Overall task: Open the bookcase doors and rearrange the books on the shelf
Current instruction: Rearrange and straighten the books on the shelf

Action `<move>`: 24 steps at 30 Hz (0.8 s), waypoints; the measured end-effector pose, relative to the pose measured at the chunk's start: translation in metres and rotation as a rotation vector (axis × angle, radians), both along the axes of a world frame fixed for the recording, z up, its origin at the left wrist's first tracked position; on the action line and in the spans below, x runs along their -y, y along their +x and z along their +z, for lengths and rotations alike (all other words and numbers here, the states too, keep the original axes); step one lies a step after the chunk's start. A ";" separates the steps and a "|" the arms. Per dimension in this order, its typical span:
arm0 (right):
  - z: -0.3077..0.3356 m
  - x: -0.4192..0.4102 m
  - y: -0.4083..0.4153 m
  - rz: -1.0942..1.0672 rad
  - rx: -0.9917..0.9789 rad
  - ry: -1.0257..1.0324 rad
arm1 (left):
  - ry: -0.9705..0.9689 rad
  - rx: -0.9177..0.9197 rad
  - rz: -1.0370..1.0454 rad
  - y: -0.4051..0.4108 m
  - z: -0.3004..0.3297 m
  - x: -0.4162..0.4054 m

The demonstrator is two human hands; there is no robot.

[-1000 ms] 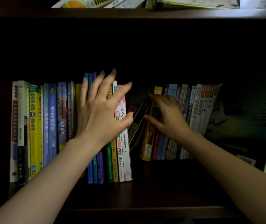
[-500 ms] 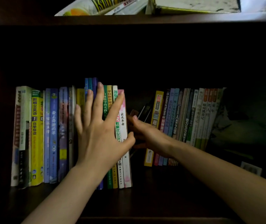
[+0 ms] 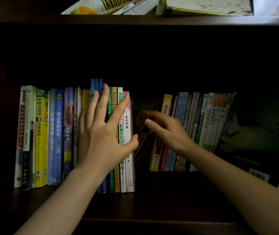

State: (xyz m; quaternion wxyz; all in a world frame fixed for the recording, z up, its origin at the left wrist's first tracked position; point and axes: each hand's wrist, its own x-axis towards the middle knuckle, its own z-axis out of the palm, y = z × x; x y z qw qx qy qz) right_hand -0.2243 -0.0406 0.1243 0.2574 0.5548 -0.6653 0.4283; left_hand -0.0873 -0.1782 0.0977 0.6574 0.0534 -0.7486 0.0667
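The dark leaning book (image 3: pixel 140 128) lies in the gap between the two upright rows, its long axis tilted with the top toward the right. The right hand (image 3: pixel 167 131) is nearer, fingers curled around its upper edge, seemingly pinching it, though blur leaves this uncertain. The left hand (image 3: pixel 104 133) presses flat, fingers spread wide, against the left row's spines (image 3: pixel 127 119), bracing them upright.

Two hands are showing: the left hand (image 3: pixel 101 138) at frame centre and the right hand (image 3: pixel 167 131) right of centre. Two groups of upright books are standing: the left group (image 3: pixel 55 136) and the right group (image 3: pixel 201 126); exact book counts cannot be told.
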 end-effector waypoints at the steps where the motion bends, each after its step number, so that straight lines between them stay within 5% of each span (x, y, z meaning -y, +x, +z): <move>1: 0.001 -0.001 -0.004 -0.114 -0.129 -0.065 | 0.000 0.000 0.000 0.000 0.000 0.000; 4: 0.004 -0.003 -0.018 -0.438 -0.370 -0.180 | -0.001 -0.003 0.008 -0.001 0.000 -0.001; 10: -0.007 0.000 -0.030 -0.752 -0.333 0.199 | -0.009 -0.014 0.013 -0.002 0.001 -0.001; 24: 0.000 -0.009 -0.042 -0.719 -0.351 0.291 | -0.049 0.010 0.047 0.000 0.000 0.006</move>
